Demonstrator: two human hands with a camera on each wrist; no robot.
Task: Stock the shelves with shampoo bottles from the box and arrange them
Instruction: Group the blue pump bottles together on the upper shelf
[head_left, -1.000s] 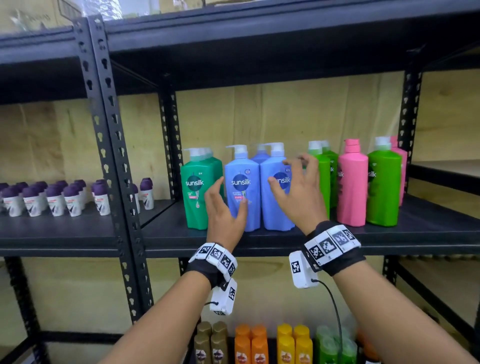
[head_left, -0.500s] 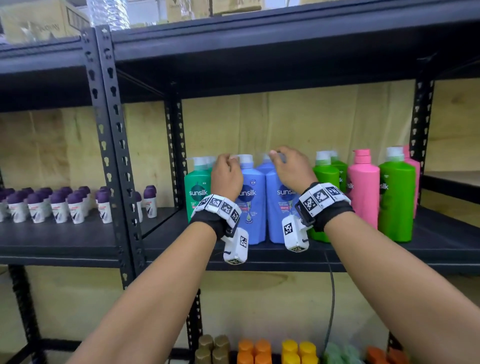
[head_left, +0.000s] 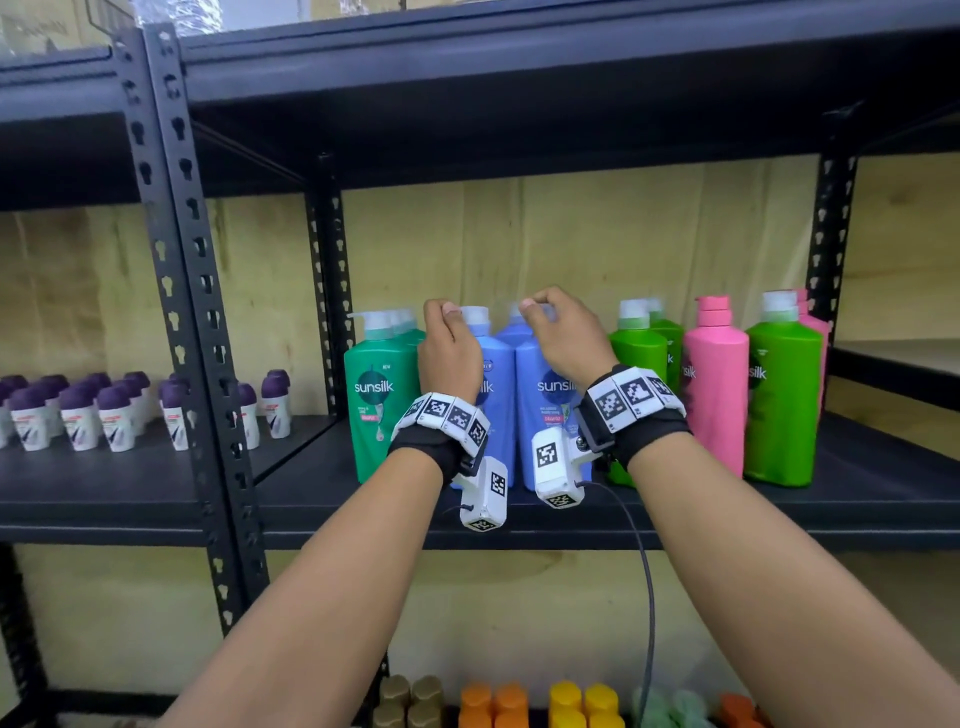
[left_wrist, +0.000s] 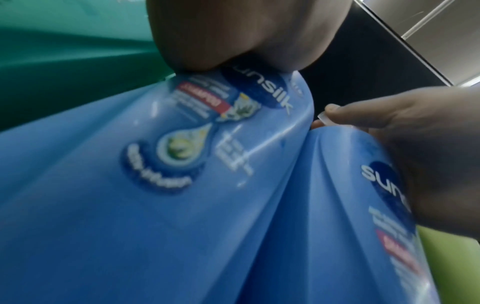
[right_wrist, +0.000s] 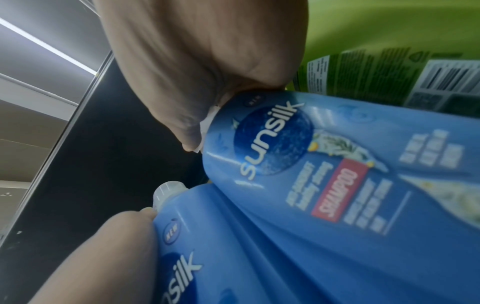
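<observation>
Blue bottles on the shelf, pumps being set straight

Blue plastic fills both wrist views: we have two blue shampoo bottles standing upright side by side, touching, at the front of the shelf (head_left: 857, 499). Our left hand (head_left: 449, 353) pinches the pump top of the left blue bottle (head_left: 496, 415) with curled fingers, and our right hand (head_left: 563, 338) pinches the pump of the right blue bottle (head_left: 550, 415) the same way. The exact hold on each nozzle is hidden behind our knuckles.

We judge the stocking well advanced. A teal bottle (head_left: 376, 400) stands just left of the blue pair, light green bottles (head_left: 641, 358) just right, then a pink bottle (head_left: 714, 395) and another green bottle (head_left: 779, 405), with more behind each. The box is not in view, so we cannot tell how many bottles remain. What seems left here is arranging: turning the pumps and squaring the labels.

The blue bottles look glossy and smooth, with a dark round "sunsilk" badge, a red strip reading "shampoo" and pale translucent pumps. Tall on a narrow base, they would likely tip if pulled by the top.
</observation>
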